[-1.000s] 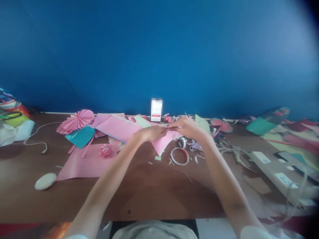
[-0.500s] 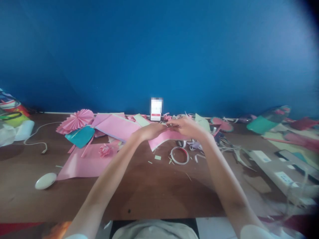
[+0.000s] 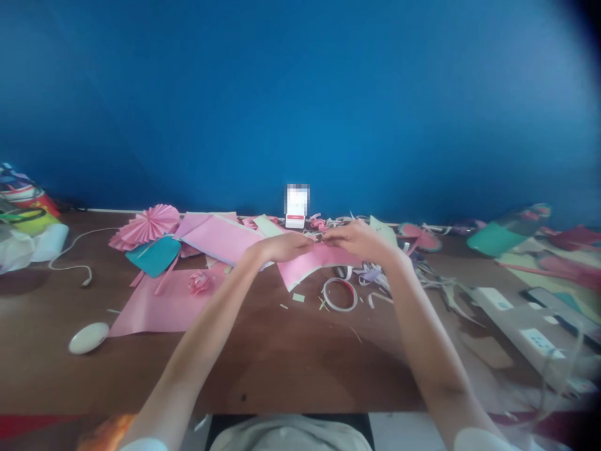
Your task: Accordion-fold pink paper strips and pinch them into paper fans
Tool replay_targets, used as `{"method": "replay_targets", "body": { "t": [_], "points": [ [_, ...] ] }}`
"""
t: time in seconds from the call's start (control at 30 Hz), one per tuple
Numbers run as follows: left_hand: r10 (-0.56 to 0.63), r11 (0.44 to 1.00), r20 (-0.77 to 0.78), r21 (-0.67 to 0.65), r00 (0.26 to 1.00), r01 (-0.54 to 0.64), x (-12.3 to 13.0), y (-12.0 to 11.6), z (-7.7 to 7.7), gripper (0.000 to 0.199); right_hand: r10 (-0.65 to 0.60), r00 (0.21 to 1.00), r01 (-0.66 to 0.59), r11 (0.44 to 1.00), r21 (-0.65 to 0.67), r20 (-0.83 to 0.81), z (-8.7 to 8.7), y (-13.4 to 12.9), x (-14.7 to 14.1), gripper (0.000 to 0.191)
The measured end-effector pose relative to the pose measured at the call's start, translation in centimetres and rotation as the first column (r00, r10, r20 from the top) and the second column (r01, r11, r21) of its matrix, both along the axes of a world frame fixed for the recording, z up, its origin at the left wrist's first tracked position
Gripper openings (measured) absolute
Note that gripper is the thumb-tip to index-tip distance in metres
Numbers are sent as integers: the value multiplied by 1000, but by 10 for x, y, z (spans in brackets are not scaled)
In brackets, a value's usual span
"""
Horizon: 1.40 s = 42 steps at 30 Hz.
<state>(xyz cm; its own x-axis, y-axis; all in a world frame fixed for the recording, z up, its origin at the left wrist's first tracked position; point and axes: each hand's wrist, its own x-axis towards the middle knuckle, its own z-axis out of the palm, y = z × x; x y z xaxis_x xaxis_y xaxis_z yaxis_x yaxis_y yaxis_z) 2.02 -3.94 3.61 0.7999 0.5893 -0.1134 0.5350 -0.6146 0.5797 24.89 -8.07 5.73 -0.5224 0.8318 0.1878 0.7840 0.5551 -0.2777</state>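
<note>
Pink sheet: 12 o'clock on table, under both hands. Near corner shifted leftward, now toward 7 o'clock; suggests sheet being re-angled, work unfinished. Left hand, right hand: fingers appear pinched on far edge (thumbs hidden).

At the table's back edge a phone stands before the wall, beyond the person's left hand and right hand, which are close together over a sheet of paper. To the left I see a paper fan and, nearer, a paper flower on another sheet. A ring lies before the right hand; farther right, a power strip.
</note>
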Motion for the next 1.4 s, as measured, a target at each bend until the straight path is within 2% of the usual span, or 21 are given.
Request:
{"method": "replay_targets", "body": {
  "t": [0.17,0.3,0.4,0.6,0.73,0.97,1.1,1.27,1.4],
  "points": [
    [-12,998,49,55,999,10,-3,8,-7,32,-21,997,16,998,61,81,3,1,7,28],
    [-9,993,25,121,1000,6,-3,11,-9,34,-88,991,76,990,114,103,-3,3,5,26],
    [-19,988,57,152,998,10,1,10,-10,31,-55,991,41,993,111,125,-8,4,-4,26],
    [-40,992,95,122,995,28,1,10,-11,25,-20,987,-4,990,143,161,-6,1,-14,27],
    [6,992,66,122,998,-14,-3,12,-9,23,-65,986,40,986,160,152,-1,-1,-9,29],
    [17,983,49,180,999,-25,3,10,-10,28,-68,979,31,982,188,192,-7,1,-12,25],
    [-22,986,98,168,995,6,5,10,-13,30,-35,977,-9,978,207,208,-12,5,-15,26],
    [-3,989,132,144,991,-16,6,6,-9,39,-43,979,-5,972,236,199,-13,6,-12,28],
    [-7,987,152,161,988,-18,8,5,-10,39,-38,978,-17,965,262,203,-12,5,-12,28]
  ]
}}
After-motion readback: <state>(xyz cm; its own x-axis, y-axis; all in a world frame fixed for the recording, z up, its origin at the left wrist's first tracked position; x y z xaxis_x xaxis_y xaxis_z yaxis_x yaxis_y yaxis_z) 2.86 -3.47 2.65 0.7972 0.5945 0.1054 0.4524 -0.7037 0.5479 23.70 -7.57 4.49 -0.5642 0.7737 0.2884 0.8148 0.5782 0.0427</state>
